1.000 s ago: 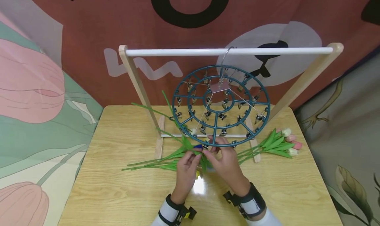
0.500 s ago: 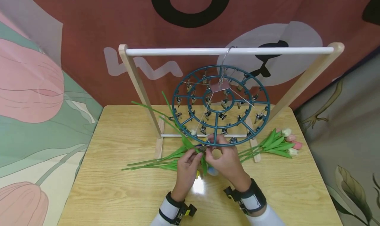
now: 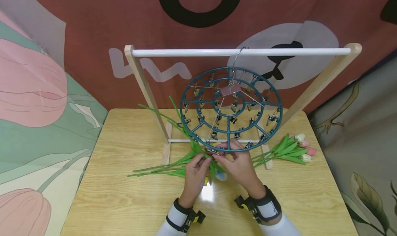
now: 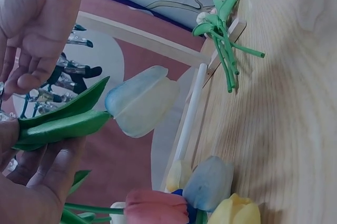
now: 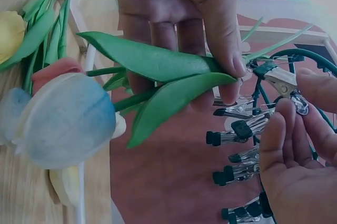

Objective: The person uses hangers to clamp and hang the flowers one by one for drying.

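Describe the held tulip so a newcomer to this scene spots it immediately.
A round teal clip hanger hangs from the white rail of a wooden rack on the table. At the hanger's near edge, the left hand pinches a tulip by its green leaves. Its bloom is white tinged blue; unlike the similar tulip lying on the table, it is held up in the air.

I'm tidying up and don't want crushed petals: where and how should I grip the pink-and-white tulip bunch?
Probably the green stems left of the leaves, from the near side: they narrow there and run sideways, blooms rightward, so fingers close across them.
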A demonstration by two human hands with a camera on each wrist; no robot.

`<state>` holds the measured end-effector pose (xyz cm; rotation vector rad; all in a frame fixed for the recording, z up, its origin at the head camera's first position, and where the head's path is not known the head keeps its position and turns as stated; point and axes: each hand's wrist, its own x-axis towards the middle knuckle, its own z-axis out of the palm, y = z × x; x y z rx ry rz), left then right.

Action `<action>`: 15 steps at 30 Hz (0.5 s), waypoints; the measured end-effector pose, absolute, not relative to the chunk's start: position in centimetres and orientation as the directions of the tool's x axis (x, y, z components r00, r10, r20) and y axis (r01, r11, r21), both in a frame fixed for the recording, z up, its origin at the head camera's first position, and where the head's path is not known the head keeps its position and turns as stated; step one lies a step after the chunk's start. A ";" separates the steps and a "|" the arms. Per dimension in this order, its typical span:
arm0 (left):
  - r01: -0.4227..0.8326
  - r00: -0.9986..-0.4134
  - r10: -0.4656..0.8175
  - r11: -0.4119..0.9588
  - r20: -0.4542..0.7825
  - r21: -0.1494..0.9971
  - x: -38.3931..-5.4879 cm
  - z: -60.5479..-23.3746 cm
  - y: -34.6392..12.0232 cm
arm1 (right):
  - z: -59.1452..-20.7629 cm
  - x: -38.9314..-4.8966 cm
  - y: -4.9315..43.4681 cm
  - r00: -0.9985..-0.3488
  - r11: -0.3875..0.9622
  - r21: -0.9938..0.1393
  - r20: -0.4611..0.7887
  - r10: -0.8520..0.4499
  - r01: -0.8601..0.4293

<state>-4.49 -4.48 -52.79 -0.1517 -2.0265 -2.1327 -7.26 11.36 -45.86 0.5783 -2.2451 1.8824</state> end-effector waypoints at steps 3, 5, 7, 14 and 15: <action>0.209 -0.975 -0.082 -0.028 0.206 0.977 -4.7 -52.8 -4.6 | -45.9 -7.3 11.5 -0.914 0.143 -0.910 0.362 -0.185 -0.389; 0.213 -0.973 -0.091 -0.025 0.210 0.977 -4.8 -52.7 -4.7 | -45.9 -7.2 11.4 -0.912 0.142 -0.908 0.369 -0.180 -0.395; 0.217 -0.972 -0.099 -0.021 0.214 0.976 -4.8 -52.7 -4.8 | -45.9 -7.2 11.3 -0.909 0.141 -0.904 0.378 -0.174 -0.403; 0.234 -0.968 -0.095 -0.016 0.232 0.972 -4.8 -52.3 -4.8 | -46.0 -7.3 11.1 -0.893 0.118 -0.890 0.422 -0.158 -0.441; 0.237 -0.968 -0.093 -0.019 0.234 0.971 -4.8 -52.3 -4.8 | -46.0 -7.3 11.1 -0.890 0.118 -0.886 0.429 -0.156 -0.448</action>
